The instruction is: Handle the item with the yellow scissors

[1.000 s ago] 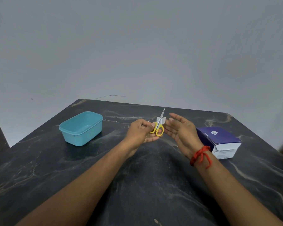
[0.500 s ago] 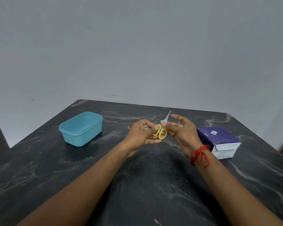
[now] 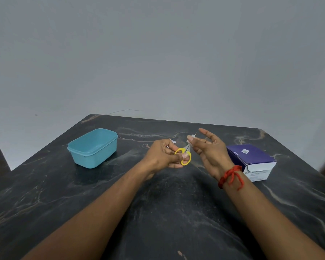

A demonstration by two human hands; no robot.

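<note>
The left hand (image 3: 164,156) is curled round a small pair of scissors (image 3: 184,155) with yellow loop handles, its thumb pushed through one loop and the fingers folded about the other, so the handles sit just at the fingertips on the side facing the other hand. The blades run up and away from the left hand toward the right hand (image 3: 208,151), and their tips are lost among the right fingers; whether the blades are apart or together cannot be told. The right hand stands just beside the left, palm turned inward, with its outer fingers loosely spread and raised while the thumb and forefinger pinch a small pale, see-through piece (image 3: 190,138) right above the scissor blades; what the piece is cannot be made out. A thin point shows just past the right forefinger. A red thread (image 3: 231,175) is tied round the right wrist, its loose ends hanging down. Both hands are held above a dark marbled table (image 3: 158,212), not resting on it. Well apart from the left hand, on its outer side, a light blue plastic tub (image 3: 92,149) stands open on the table. Near the right wrist, on its outer side, lies a purple and white carton (image 3: 251,162), closed, with small print on its white end.
</note>
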